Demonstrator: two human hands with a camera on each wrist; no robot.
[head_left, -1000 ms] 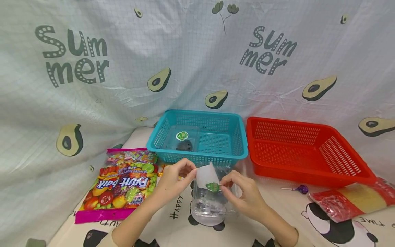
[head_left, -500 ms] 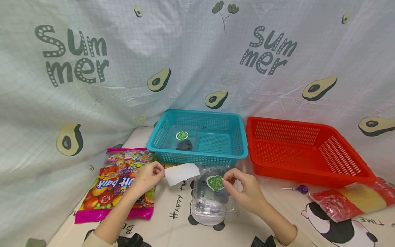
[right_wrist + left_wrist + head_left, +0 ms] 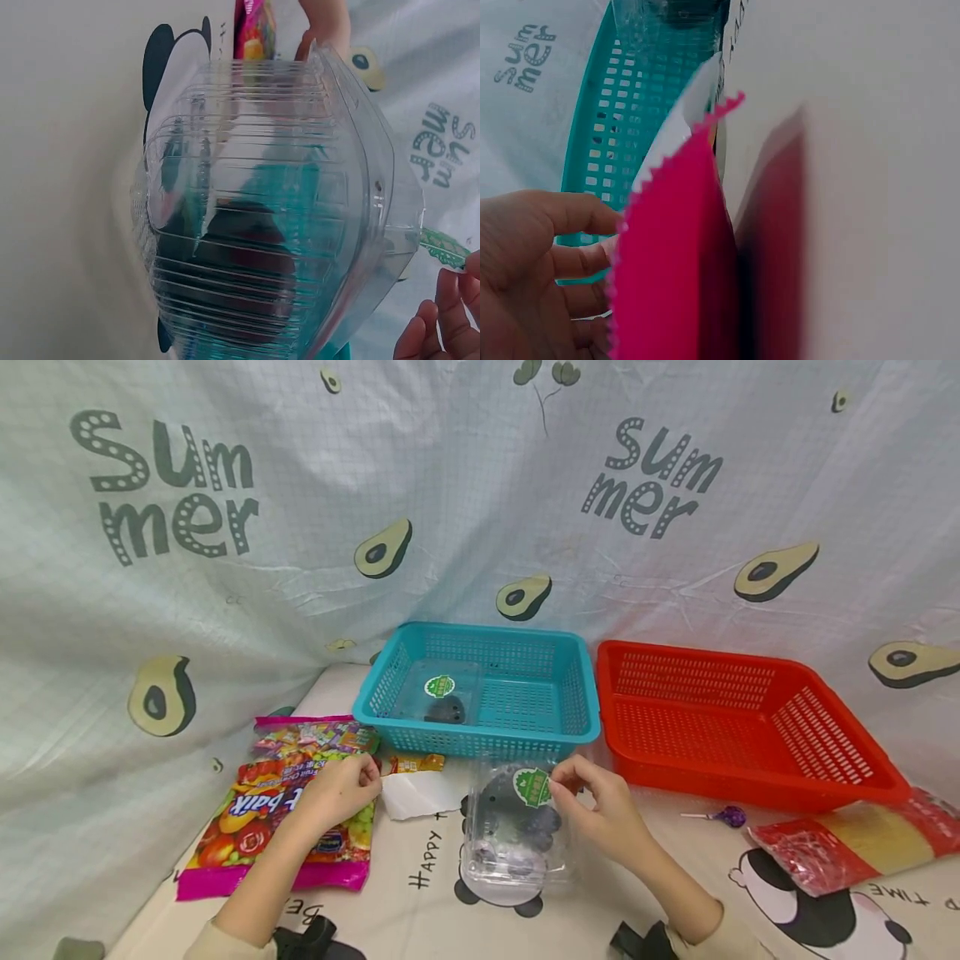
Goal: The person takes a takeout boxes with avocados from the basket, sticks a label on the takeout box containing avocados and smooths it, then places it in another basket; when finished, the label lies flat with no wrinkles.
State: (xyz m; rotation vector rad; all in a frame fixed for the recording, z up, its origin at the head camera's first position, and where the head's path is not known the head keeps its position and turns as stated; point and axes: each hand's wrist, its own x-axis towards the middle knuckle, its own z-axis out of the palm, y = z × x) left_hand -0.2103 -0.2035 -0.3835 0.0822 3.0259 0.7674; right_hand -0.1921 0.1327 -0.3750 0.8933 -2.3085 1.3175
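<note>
My right hand [image 3: 603, 810] pinches the edge of a green and white sticker [image 3: 532, 787] between thumb and forefinger. The sticker hangs over the lid of a clear plastic clamshell box [image 3: 487, 860], which lies on the table. Through the ribbed wall a dark oval thing [image 3: 251, 262] shows in the right wrist view. Off to the left, my left hand [image 3: 337, 793] pinches the corner of a white piece of paper [image 3: 423, 793], above the fruit candy bag. That bag's pink edge [image 3: 667, 240] hides the fingertips in the left wrist view.
Behind the box stands a teal basket [image 3: 480, 742] holding another stickered clear box [image 3: 461, 685]. To its right is a red basket [image 3: 697, 760]. A purple lollipop [image 3: 729, 816] and a red-and-yellow packet [image 3: 847, 843] lie at right. An orange wrapper [image 3: 416, 764] lies behind the paper.
My left hand has drawn the white paper away from the sticker, leftwards and down towards the candy bag. My right hand keeps the sticker, now a little higher and further right over the box.
</note>
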